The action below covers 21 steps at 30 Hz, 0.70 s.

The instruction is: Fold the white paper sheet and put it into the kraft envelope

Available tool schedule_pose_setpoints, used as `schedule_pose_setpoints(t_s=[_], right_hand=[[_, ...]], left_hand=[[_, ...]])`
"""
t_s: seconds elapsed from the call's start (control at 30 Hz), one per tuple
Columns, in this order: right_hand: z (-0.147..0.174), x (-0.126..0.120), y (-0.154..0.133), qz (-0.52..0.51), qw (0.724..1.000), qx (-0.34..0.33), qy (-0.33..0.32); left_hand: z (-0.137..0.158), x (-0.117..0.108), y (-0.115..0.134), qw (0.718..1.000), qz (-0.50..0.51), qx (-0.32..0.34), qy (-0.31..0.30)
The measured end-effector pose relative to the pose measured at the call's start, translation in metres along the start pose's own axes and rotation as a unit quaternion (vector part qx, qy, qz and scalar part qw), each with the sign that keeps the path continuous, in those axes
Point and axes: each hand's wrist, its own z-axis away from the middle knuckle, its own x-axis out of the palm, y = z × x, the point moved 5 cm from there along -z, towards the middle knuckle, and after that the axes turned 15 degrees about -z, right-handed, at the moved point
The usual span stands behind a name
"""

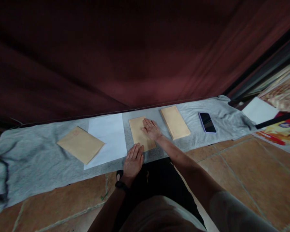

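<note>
A tan paper envelope lies flat on the grey cloth in front of me. My right hand rests on its upper right part, palm down with the fingers stretched out. At its lower left corner lies my left hand, also flat with fingers extended, the fingertips touching the envelope's edge. To the right is a neat stack of tan envelopes. On the left, more tan envelopes lie at an angle, partly over white paper.
A phone with a purple case lies on the grey cloth, right of the stack. Dark red fabric rises behind the cloth-covered surface. Brown floor tiles run along the front. A colourful printed sheet is at far right.
</note>
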Motion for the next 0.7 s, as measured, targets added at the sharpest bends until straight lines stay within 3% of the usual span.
schedule_pose_setpoints(t_s=[0.13,0.27,0.53,0.7], right_hand=[[-0.009,-0.002,0.002,-0.005,1.0,-0.001,0.013],[0.002,-0.002,-0.001,0.0,1.0,0.001,0.009],[0.077,-0.011,-0.016,-0.004,0.997,-0.072,-0.033],[0.114,-0.024,-0.024,-0.02,0.996,-0.078,-0.036]], left_hand=[[0.0,0.002,-0.001,1.0,0.006,0.0,0.006],[0.0,0.001,0.0,1.0,0.005,0.003,0.002],[-0.001,-0.002,0.001,1.0,0.003,0.001,0.003],[-0.003,-0.005,0.0,1.0,0.02,-0.005,-0.01]])
